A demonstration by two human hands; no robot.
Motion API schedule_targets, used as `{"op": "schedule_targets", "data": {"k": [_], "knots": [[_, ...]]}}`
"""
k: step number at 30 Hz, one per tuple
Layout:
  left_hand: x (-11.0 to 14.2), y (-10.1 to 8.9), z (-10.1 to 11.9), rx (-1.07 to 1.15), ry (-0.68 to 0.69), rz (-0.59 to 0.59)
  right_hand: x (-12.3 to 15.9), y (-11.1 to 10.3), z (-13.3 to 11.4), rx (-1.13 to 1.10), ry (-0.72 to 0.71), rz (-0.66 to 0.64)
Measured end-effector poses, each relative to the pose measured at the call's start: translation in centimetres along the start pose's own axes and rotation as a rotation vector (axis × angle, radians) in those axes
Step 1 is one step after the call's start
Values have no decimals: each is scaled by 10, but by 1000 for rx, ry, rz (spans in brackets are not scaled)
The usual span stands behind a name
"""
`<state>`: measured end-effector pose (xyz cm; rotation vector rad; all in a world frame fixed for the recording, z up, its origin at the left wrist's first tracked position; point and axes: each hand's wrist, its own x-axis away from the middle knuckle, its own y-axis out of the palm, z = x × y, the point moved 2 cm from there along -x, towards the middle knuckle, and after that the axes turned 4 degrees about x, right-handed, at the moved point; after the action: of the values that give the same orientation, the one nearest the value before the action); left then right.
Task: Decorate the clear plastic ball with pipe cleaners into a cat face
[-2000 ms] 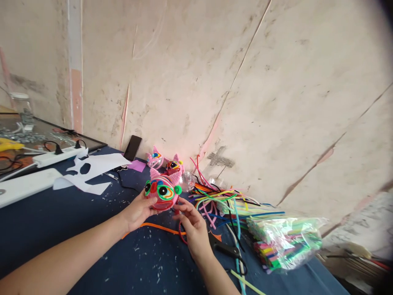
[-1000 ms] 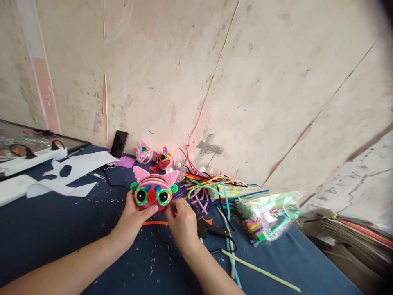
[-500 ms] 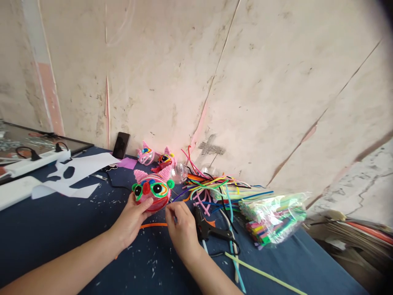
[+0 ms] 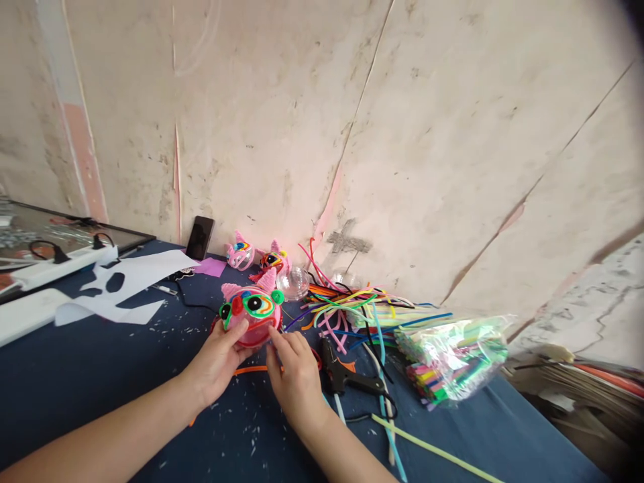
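Note:
My left hand [image 4: 219,359] is closed around a round animal-head ornament [image 4: 259,329] made of coloured pipe cleaners. The ornament has pink pointed ears, green-rimmed black eyes, a red nose and a clear reddish lower part edged in red. It faces up and is tilted to one side. My right hand [image 4: 296,376] is at its lower right edge, index fingertip against the red rim, fingers bent. A red pipe cleaner [image 4: 316,359] shows behind that hand, and its course between the fingers is partly hidden. An orange pipe cleaner [image 4: 251,369] lies on the cloth below.
A black hot glue gun [image 4: 349,376] lies right of my right hand. Loose pipe cleaners [image 4: 352,305] and a plastic bag of them [image 4: 460,362] are beyond. Two similar heads [image 4: 274,258], clear plastic domes [image 4: 293,285], a phone [image 4: 200,237], cut white paper [image 4: 118,282] and a power strip [image 4: 65,265] stand around.
The ornament turned to face me, then swung back to an angle and tipped up. My right hand left its edge briefly, then came back with the index finger against the rim.

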<state>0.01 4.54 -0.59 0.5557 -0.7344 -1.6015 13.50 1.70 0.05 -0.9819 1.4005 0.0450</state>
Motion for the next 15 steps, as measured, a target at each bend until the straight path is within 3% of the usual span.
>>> {"op": "schedule_targets", "data": {"k": [3,10,15], "knots": [[-2,0,3,11,1,3,-1,-1,-2,-35,-65,-25],[-1,-1,1,5,-9,-24,-2,-4,0,-90,-36,-6],[0,-2,-3,-26,-21,1,-3,-4,2,-53,-12,79]]}}
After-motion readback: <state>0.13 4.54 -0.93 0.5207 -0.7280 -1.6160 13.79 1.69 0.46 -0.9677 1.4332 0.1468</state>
